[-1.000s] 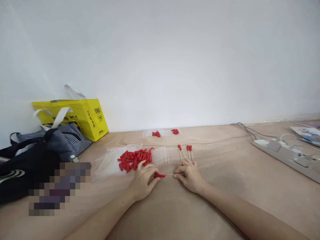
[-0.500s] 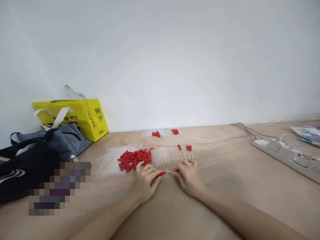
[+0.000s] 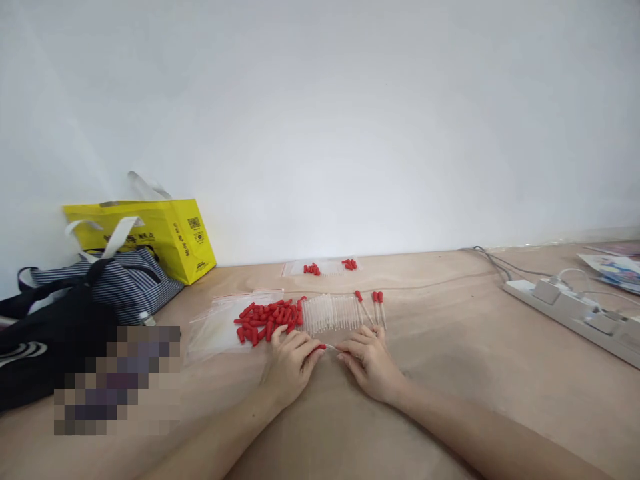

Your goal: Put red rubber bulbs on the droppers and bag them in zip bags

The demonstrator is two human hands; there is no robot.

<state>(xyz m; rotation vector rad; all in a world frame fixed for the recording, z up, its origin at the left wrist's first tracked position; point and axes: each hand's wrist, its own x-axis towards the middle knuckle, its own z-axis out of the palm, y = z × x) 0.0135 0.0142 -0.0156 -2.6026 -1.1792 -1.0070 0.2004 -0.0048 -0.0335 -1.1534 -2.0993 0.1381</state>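
Near the tube row point(image 3: 327, 313), our left hand point(image 3: 287, 368) pinches a red cap point(image 3: 322, 347), probably soft, and our right hand point(image 3: 374, 365) a thin tube point(image 3: 331, 347), perhaps fragile, best held near its end.

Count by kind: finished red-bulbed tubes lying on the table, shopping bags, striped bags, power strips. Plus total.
Clear tubes with red rubber bulbs on: 3
Yellow shopping bag: 1
Dark-and-white striped fabric bag: 1
White plastic power strip: 1
Total: 6
Loose red rubber bulbs and bare clear tubes overlap too much to count.
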